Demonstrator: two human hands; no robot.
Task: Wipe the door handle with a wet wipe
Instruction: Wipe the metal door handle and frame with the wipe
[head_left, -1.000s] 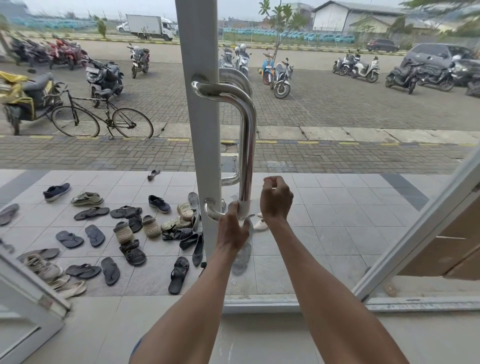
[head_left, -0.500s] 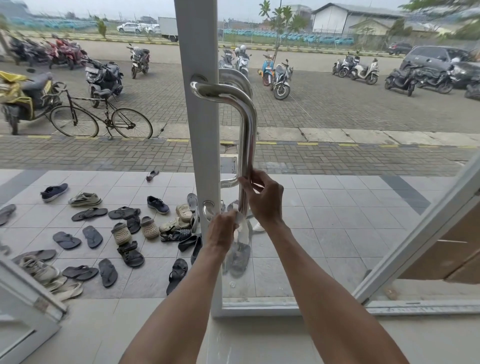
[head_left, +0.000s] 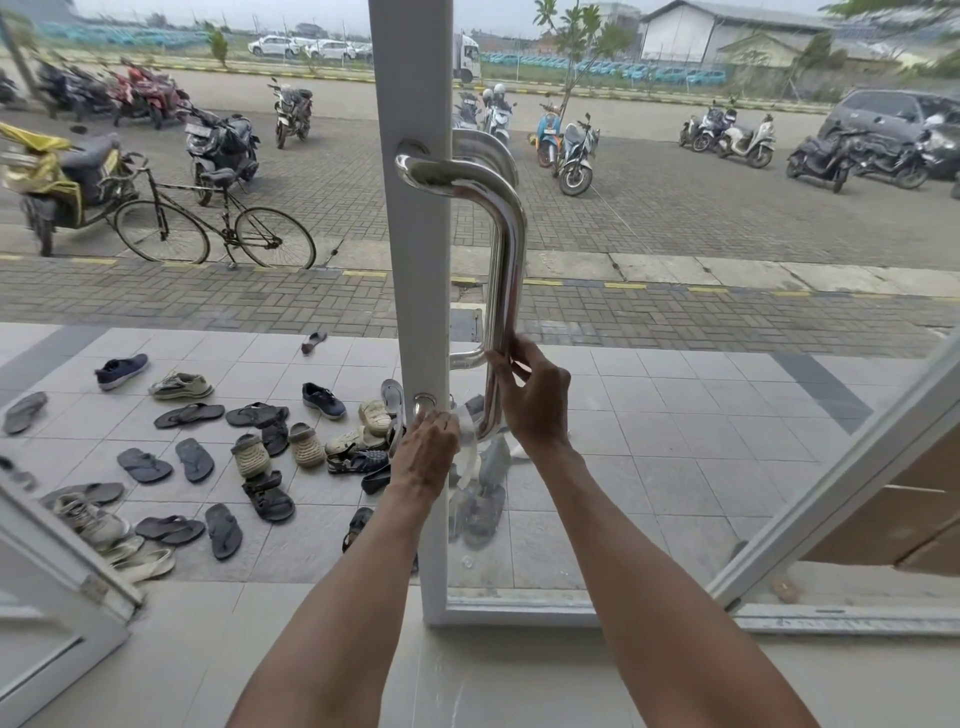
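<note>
A chrome U-shaped door handle (head_left: 511, 260) is fixed to the white door frame (head_left: 421, 312). A matching handle sits behind the glass. My left hand (head_left: 426, 457) is at the handle's lower mount, closed on a pale wet wipe (head_left: 466, 434). The wipe lies against the bottom bend and hangs down a little. My right hand (head_left: 532, 402) is just above and to the right. Its fingers are wrapped round the lower part of the upright bar. Whether the wipe reaches under those fingers is hidden.
Beyond the glass pane (head_left: 675, 441), several sandals and shoes (head_left: 260, 447) lie on the tiled porch. A bicycle (head_left: 213, 228) and parked motorbikes stand on the paving. An open door leaf (head_left: 831, 493) slants at the right, another (head_left: 57, 597) at the lower left.
My right hand has risen from the bottom bend and closed on the upright bar. My left hand stays low at the mount with the wipe. A truck outside has passed behind the frame.
</note>
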